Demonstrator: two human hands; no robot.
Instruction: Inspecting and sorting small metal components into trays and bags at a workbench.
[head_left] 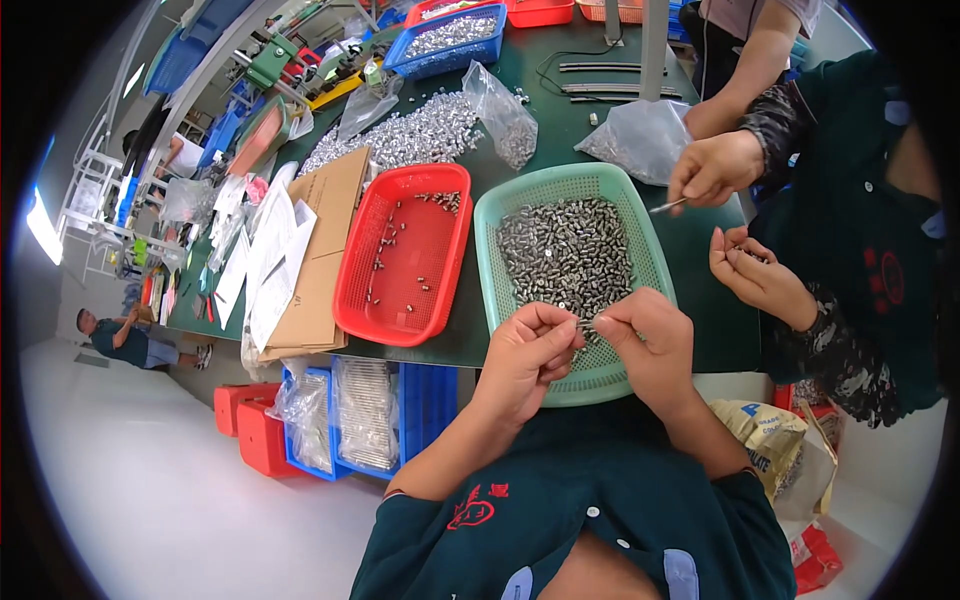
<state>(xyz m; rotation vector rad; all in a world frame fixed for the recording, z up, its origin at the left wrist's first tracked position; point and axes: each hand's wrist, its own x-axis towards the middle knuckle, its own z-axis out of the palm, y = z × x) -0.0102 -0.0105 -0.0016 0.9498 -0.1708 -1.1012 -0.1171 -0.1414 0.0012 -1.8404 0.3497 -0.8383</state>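
Note:
Both of my hands meet over the near part of a pale green plastic basket [487,225], which holds a heap of small dark metal fittings [570,245]. Between the fingertips of my left hand [530,350] and my right hand [650,340] is a small shiny metal part [585,324]. Each hand is closed in a pinch on it; its exact shape is partly covered by my fingers. Left of the green basket lies a red plastic basket [385,255], with a few metal fittings scattered on its bottom and a cluster in its far corner.
At the right a co-worker's hand [715,168] holds a thin metal tool; their other hand [765,270] cups small parts. Beyond are a pile of silvery parts [410,130], clear bags [505,115], and a blue basket [450,40]. Cardboard [320,240] and papers lie left.

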